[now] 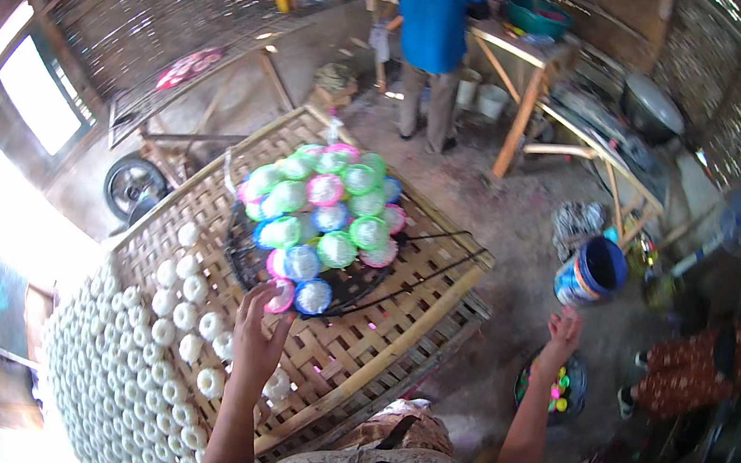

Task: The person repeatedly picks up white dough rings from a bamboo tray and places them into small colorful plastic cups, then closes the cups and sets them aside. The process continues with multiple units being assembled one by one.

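Note:
My left hand [261, 320] is closed at the near edge of a mound of small plastic cups, its fingers and thumb around a pink cup [281, 296] with white filling. Beside it sits a blue cup [313, 296]. The other cups are green [337, 249], pink and blue, heaped on a round black tray [373, 281]. My right hand [563, 330] is raised off to the right, fingers loosely bent and a little apart, with nothing visible in them. It is nearest to a blue bucket [597, 271] on the floor.
White ring-shaped pieces [151, 381] cover the left of the woven bamboo rack [396, 316]. Below my right forearm stands a dark basin [570, 392] with colourful cups. A person in blue [434, 13] stands by a wooden table [519, 49]. A wheel [132, 187] is at left.

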Motion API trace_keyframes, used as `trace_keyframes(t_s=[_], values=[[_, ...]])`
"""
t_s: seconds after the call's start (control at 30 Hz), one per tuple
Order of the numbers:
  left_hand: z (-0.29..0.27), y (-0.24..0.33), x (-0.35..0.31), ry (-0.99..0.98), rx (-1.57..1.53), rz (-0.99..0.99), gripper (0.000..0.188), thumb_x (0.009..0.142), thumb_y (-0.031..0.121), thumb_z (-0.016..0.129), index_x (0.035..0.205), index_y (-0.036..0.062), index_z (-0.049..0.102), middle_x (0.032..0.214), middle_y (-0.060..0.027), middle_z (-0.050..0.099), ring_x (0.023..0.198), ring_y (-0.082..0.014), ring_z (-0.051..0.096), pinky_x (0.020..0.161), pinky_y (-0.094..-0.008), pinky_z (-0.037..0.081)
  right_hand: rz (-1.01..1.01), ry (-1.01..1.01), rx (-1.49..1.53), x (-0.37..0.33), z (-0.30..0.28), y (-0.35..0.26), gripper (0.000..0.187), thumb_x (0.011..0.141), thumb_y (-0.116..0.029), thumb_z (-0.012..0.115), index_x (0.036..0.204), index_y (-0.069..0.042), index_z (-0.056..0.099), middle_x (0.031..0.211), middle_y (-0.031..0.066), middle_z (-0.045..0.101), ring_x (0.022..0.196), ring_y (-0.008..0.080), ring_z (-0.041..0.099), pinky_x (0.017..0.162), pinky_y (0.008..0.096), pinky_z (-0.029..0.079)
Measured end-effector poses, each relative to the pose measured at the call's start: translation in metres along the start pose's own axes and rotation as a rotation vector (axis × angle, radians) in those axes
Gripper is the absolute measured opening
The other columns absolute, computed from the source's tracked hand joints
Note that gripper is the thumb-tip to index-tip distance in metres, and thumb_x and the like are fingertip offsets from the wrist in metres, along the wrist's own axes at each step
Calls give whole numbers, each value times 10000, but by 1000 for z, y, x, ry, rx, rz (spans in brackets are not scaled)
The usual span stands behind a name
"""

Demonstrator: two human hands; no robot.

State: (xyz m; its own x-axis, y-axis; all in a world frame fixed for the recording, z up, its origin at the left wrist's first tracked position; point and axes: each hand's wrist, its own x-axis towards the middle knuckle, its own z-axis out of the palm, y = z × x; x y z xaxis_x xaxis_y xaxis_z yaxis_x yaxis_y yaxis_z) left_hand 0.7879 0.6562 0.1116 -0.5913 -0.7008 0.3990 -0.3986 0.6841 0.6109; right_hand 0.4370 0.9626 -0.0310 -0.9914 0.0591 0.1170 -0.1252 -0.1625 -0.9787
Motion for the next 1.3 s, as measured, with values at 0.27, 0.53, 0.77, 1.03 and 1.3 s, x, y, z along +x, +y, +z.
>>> trace_keyframes(t_s=[0.27,0.53,0.77,1.03,1.3], values=[[13,-21,45,-47,154,54,655,756,220,760,1302,49,442,1271,-201,515,1168,-379,501,986,-453,396,-715,-1002,-347,-73,228,-103,436,807,-187,714,1171,-22,541,1153,172,555,1124,326,525,948,414,426],[24,-23,53,-101,177,-82,803,699,255,804,1347,58,372,1270,-230,497,1172,-409,482,996,-467,385,-817,-1023,-690,-86,285,-74,698,719,-227,777,1296,-93,408,1166,216,557,1106,405,525,930,492,417],[38,-25,49,122,177,-148,586,790,319,722,1253,63,471,1151,-189,550,1054,-395,524,902,-469,425,-682,-980,-405,-87,287,-79,619,699,-188,774,1211,-65,448,1124,168,530,1092,337,515,924,455,406],[32,-52,53,66,278,-213,272,823,348,664,782,80,677,980,-138,613,955,-351,556,847,-451,431,-464,-1465,-255,-124,231,-107,754,680,-143,790,1307,-79,377,1198,142,488,1127,294,503,959,422,407],[24,-75,52,57,-144,-292,294,844,254,646,846,-33,581,739,-192,643,692,-331,652,628,-390,506,-1248,-1696,-733,-216,198,-107,690,716,-17,604,1373,-135,427,1356,157,405,1240,335,403,1031,470,309]])
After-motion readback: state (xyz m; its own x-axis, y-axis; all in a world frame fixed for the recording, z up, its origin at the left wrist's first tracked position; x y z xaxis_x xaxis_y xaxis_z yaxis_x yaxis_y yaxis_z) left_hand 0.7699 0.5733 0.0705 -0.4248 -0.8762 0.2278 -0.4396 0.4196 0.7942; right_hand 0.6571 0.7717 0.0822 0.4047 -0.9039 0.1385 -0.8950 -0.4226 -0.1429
